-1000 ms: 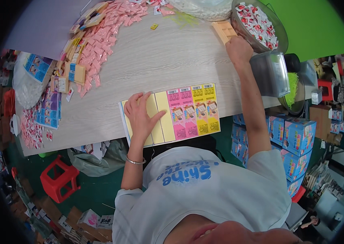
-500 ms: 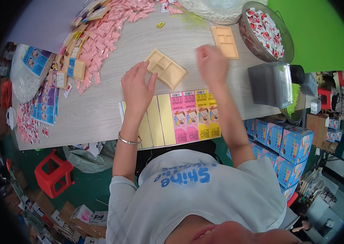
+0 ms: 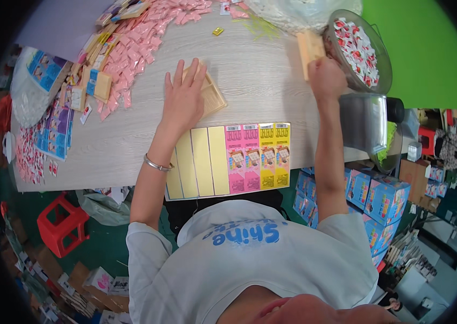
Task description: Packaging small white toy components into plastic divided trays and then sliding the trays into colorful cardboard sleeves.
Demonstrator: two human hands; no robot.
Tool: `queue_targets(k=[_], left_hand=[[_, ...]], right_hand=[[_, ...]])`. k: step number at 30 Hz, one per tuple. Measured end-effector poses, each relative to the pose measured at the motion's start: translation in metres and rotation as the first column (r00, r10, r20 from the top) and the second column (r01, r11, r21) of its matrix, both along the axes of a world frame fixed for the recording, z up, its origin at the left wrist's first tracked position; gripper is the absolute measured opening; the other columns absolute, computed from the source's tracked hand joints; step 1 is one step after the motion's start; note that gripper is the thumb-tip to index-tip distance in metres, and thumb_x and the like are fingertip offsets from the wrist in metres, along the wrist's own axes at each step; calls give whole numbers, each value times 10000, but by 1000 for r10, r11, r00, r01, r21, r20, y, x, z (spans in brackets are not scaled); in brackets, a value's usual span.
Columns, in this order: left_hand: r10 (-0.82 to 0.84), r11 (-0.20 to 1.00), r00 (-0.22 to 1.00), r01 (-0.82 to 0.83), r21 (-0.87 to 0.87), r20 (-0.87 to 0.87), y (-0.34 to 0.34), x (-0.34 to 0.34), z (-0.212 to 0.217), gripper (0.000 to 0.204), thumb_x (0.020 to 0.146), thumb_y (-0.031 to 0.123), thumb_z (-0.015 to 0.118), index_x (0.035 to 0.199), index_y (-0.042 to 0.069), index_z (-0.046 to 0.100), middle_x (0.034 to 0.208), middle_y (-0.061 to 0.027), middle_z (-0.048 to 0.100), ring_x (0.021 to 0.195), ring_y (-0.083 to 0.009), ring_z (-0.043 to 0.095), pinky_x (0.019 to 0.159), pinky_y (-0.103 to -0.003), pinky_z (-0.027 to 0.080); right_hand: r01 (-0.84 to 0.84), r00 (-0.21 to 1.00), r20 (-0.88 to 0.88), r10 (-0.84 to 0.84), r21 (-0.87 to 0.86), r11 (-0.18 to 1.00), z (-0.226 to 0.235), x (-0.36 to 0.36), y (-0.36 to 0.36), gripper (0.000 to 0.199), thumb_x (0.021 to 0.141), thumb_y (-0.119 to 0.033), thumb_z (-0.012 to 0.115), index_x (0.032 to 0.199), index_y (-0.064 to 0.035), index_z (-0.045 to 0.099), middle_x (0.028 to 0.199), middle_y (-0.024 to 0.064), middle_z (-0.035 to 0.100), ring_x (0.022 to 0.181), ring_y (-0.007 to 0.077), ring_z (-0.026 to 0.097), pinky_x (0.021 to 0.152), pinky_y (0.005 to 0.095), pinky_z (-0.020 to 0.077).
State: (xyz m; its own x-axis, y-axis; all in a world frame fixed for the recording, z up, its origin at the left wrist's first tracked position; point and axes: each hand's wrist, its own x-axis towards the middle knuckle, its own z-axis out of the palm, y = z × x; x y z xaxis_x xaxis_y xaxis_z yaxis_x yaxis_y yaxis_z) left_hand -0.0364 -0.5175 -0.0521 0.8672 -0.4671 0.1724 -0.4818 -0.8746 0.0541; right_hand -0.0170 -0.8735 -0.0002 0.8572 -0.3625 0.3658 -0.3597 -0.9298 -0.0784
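Observation:
My left hand (image 3: 185,102) lies with its fingers spread over a beige compartment tray (image 3: 215,98). The hand hides the tray's left part. My right hand (image 3: 327,79) is closed at the near end of a second beige tray (image 3: 309,46), with the fingertips hidden from view. Nearer to me, between my forearms, a sheet of label strips (image 3: 236,156) lies at the table's front edge. Its left strips are plain pale yellow, the others printed pink and yellow.
Pink sachets (image 3: 136,54) heap along the far left, beside packed trays (image 3: 98,86). At the right stand a bowl of white-and-red sachets (image 3: 358,51) and a clear plastic container (image 3: 363,121). A small yellow packet (image 3: 217,31) lies far back. Blue boxes (image 3: 385,197) are stacked below the table.
My right hand has moved right to the second tray, which has shifted toward the bowl. The left hand has come over the first tray, which has moved slightly left and turned.

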Motion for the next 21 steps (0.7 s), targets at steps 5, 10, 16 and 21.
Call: queue_targets(k=[5,10,16,21], left_hand=[[58,982,992,-76,-170,-112,-5,-7,3,891,923,602,612,1580,69,332,1663,-136,281,1553,-377,179,1209,-632,179],[3,992,995,-15,-124,-96,20,4,-1,942,908,651,605,1587,65,317,1663,-151,277,1548,-397,177,1203,-637,181],[37,960,999,-27,-280,30,-15,6,8,837,914,617,621,1546,106,422,1625,-138,358,1524,-400,242,1196,-648,198],[65,983,997,-57,-177,37,-31,13,-7,657,941,469,642,1500,158,494,1603,-100,403,1496,-372,310,1193,-613,239]], right_hand=[[-379,924,38,381,233,896,12,-36,117,192,852,-278,680,775,-117,750,718,123,707,666,337,703,633,442,566],[-390,858,-176,483,389,835,-23,-34,187,198,875,-258,690,811,-79,747,765,141,720,656,328,704,641,431,566],[-177,973,203,113,331,927,-9,-19,69,309,919,-376,680,928,-80,769,794,130,735,704,303,717,683,448,563],[18,971,-236,33,212,977,-23,-1,8,293,895,-370,677,867,-97,778,824,117,748,755,318,728,698,462,559]])
